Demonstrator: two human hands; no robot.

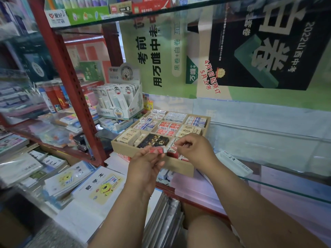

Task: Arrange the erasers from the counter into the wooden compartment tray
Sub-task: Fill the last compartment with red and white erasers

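I'm looking down at both hands working over the near edge of the wooden compartment tray (180,166), which is sitting on the glass bench (268,145).

Left hand (145,167): its grip is pinching a small red-and-white eraser (157,150) at the fingertips. The eraser's long axis is running roughly left-right, near level, parallel to the tray's near wall. It's hovering just above that wall, at the boundary between the black patterned block (153,140) and the near-right compartment.

Right hand (194,149): fingers are curled and the tips are pinching something small and pale just right of the eraser. I can't tell whether that's the eraser's white end or a loose wrapper bit, so I'm calling the grip clenched on an unidentified piece.

Key relation: the near-right compartment (176,154) is lying directly under and slightly right of the held eraser, and already holds red-sleeved erasers. The left hand is the one carrying; the right is nearer to the slot. My judgement: a short drop down and right, keeping the long axis as is, should seat it.

Materials:
- tray: pale unfinished wood, thin straight dividers, grid of rectangular cells
- erasers: small rectangular blocks in glossy printed paper sleeves, in red, blue-white and cream
- black block: dark wrapper with gold floral print
- bench: clear glass, reflective, edges hard to read

More red-sleeved erasers (123,156) are sitting outside the tray at its near-left corner.
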